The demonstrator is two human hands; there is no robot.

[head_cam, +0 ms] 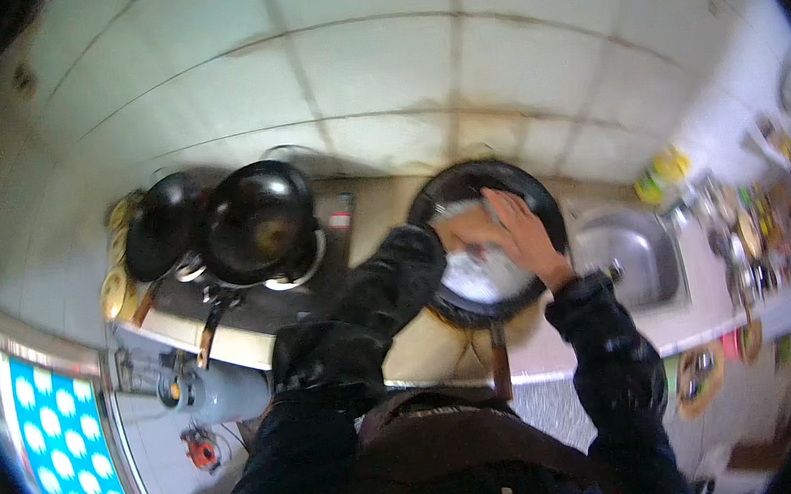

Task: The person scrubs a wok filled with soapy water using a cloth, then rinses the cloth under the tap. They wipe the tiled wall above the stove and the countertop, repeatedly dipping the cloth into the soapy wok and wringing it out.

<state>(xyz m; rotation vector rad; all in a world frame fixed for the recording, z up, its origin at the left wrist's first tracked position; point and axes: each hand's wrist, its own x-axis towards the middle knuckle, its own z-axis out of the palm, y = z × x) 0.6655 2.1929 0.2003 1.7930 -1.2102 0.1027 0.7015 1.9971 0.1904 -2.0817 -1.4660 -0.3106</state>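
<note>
In front of me on the countertop [417, 356] sits a dark wok [528, 180] with a wooden handle [500, 362] pointing towards me. White, shiny material [487, 274] lies in it; whether that is foam, liquid or something solid cannot be told. My left hand [465, 227] reaches into the wok from the left, its fingers partly hidden behind the other hand. From the right comes my right hand [526, 234], crossing over the left fingers. Both hands are blurred and close together above the white material. Whether something small lies between them is not visible.
To the left, two black woks [257, 221] [161, 227] stand tilted on a dark stove [251, 307]. A steel sink [653, 251] is set into the counter at right, with a yellow container [663, 172] behind it. Farther right is cluttered kitchenware [752, 241]. A gas cylinder [217, 394] stands below left.
</note>
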